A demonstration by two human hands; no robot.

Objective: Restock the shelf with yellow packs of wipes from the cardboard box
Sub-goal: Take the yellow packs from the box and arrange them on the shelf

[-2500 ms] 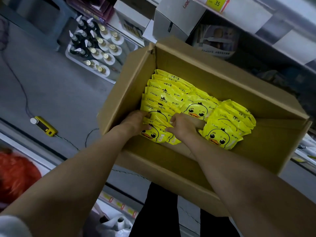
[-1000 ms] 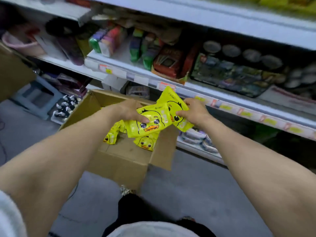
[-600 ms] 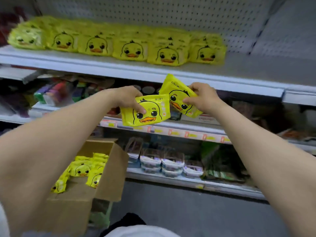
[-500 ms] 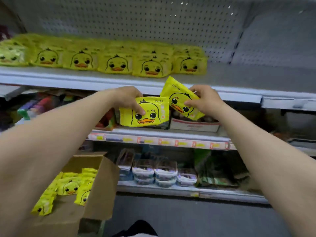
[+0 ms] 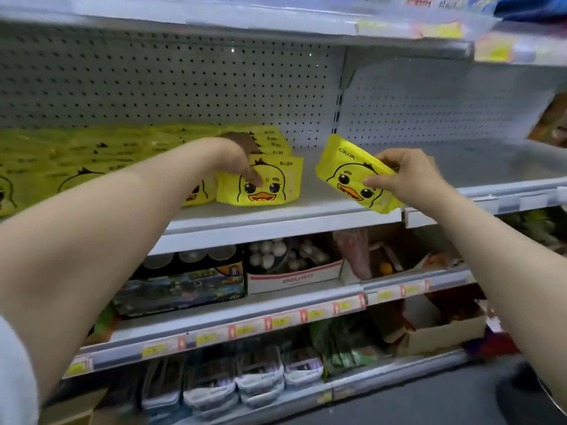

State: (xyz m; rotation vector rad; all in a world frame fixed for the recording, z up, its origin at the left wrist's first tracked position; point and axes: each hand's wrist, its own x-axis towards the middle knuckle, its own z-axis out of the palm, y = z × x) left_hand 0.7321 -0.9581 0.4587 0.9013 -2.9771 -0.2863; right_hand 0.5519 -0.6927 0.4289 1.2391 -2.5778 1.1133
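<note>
My left hand (image 5: 237,161) grips a yellow duck-face wipes pack (image 5: 267,187) by its top, standing it on the grey shelf (image 5: 276,213) at the right end of a row of yellow packs (image 5: 92,154). My right hand (image 5: 402,176) pinches a second yellow pack (image 5: 346,173), tilted in the air just right of the first and above the shelf's front edge. The cardboard box is out of view.
The shelf stretches bare to the right of the row (image 5: 460,164) before a pegboard back (image 5: 184,78). Lower shelves hold boxed toys (image 5: 184,286), a carton of small goods (image 5: 291,265) and packaged items (image 5: 260,384). Price tags line the rails.
Both hands lifted the packs from the box up to the top shelf. The left pack now stands on the shelf at the row's end; the right pack moved apart to the right.
</note>
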